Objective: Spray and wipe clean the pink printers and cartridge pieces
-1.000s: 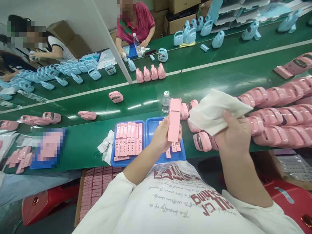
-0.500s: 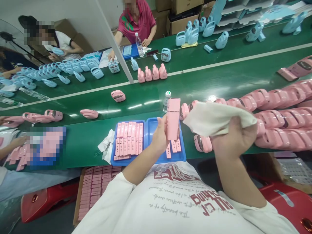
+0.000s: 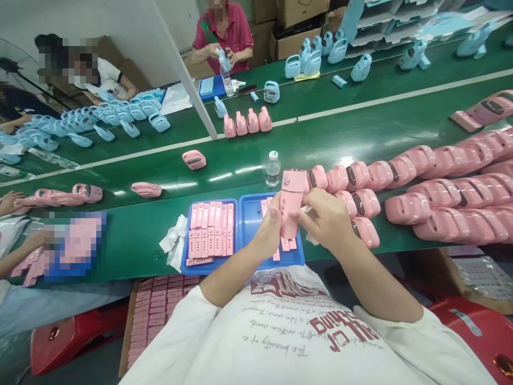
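I see a pink bar dotted dark, bright blue trays, a green desk, a white shirt lettered dark red.

One pink rectangular plastic box is held up. Two blue rectangular plastic trays are set along the near edge of the green counter. In the left tray, narrow pink plastic pieces are ranged in two rows, about seven each. One clear plastic bottle is stood near the far edge. Beyond it, four rounded pink plastic cases are lined up. Right side: overlapping pink cases, too massed to be counted.
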`<state>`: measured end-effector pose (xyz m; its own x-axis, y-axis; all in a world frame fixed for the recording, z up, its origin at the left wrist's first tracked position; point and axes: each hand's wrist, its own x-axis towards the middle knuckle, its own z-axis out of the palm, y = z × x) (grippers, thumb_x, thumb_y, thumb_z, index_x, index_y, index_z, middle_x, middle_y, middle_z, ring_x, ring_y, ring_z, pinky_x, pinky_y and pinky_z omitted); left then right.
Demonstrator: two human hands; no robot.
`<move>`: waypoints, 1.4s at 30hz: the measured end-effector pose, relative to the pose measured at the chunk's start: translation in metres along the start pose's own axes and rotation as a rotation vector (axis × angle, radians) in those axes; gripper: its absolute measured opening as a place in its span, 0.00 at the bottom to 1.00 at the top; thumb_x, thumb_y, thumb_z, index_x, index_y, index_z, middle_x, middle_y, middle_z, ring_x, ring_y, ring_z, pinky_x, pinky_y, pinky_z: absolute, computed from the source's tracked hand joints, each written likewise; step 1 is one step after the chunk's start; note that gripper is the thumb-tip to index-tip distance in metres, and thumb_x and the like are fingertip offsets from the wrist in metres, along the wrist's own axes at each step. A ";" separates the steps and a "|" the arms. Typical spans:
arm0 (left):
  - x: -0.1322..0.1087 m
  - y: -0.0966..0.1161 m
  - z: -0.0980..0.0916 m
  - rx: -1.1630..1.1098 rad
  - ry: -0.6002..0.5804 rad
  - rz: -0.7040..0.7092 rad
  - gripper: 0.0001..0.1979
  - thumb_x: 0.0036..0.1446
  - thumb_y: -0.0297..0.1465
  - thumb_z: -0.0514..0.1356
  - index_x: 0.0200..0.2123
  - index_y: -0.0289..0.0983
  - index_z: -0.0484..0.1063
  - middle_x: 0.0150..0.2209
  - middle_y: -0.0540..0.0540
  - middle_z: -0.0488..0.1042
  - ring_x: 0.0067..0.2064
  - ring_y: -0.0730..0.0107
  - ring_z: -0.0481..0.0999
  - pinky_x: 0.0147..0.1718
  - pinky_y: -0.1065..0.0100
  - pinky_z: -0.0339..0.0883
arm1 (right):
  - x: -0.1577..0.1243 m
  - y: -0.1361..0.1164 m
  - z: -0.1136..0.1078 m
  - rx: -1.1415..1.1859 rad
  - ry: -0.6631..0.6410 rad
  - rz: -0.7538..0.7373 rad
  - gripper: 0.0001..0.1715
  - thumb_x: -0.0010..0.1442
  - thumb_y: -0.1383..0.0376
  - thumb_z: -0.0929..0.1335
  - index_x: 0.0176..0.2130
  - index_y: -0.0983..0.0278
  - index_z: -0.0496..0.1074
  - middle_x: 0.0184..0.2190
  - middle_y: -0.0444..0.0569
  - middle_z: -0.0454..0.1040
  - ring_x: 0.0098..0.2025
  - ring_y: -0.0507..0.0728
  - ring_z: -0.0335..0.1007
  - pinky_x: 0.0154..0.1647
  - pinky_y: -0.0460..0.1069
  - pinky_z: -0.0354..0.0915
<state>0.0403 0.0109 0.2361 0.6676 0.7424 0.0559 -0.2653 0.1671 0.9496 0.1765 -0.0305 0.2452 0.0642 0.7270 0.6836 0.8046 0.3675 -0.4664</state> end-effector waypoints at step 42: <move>0.001 0.004 -0.003 0.032 0.087 -0.091 0.37 0.56 0.60 0.49 0.56 0.38 0.64 0.30 0.48 0.70 0.28 0.70 0.68 0.28 0.67 0.65 | 0.007 0.015 -0.015 0.306 0.028 0.021 0.18 0.65 0.63 0.62 0.24 0.61 0.65 0.31 0.48 0.74 0.33 0.53 0.72 0.31 0.49 0.67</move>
<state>0.0377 0.0143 0.2386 0.6247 0.7788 -0.0569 -0.1832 0.2170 0.9588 0.1979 -0.0286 0.2513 0.0984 0.7215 0.6854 0.5882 0.5134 -0.6249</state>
